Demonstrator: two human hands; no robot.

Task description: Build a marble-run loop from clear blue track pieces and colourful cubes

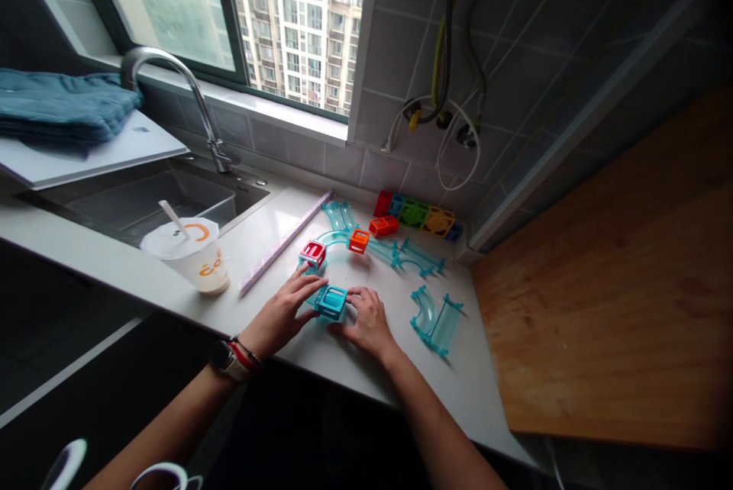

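A light-blue cube block (332, 301) with open sides sits near the counter's front edge, between my two hands. My left hand (286, 303) has its thumb and fingers around a clear blue track piece (312, 294) at the cube's left side, partly hidden by the fingers. My right hand (367, 320) curls its fingers and thumb against the cube's right side. Just beyond my left fingertips stands a red cube block (313, 252). A curved blue track (334, 236) runs from it to an orange cube block (359, 240).
More blue track (406, 255) extends right; loose track pieces (438, 320) lie right of my hand. Colored blocks (415, 213) line the wall. At left are a lilac stick (286, 242), a drink cup (195, 257) and the sink (154, 196). A wooden board (601, 299) borders the right.
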